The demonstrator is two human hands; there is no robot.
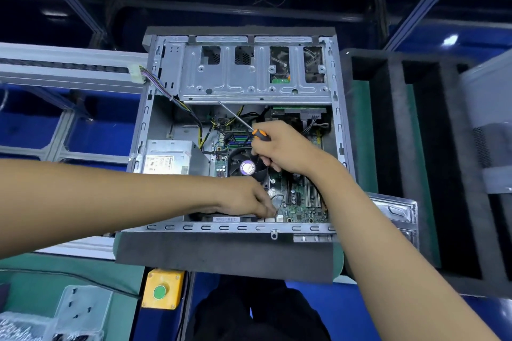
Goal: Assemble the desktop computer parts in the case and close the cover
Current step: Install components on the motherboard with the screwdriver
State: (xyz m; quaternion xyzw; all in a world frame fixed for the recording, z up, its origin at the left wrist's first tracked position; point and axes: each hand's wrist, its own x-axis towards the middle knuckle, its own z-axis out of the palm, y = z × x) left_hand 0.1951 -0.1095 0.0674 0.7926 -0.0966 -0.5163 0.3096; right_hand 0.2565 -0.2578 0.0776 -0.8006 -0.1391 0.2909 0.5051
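We had the open grey steel computer case lying flat on the bench, our right hand gripping the orange-and-black-handled screwdriver shaft-up, out of the way, while our left fingers pinched something small, apparently a screw, at the green motherboard's near edge.

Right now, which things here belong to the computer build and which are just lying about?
Job: computer case, motherboard, power supply, CPU fan, screwdriver in right hand, left hand.
Lying about: yellow button box, black foam tray.
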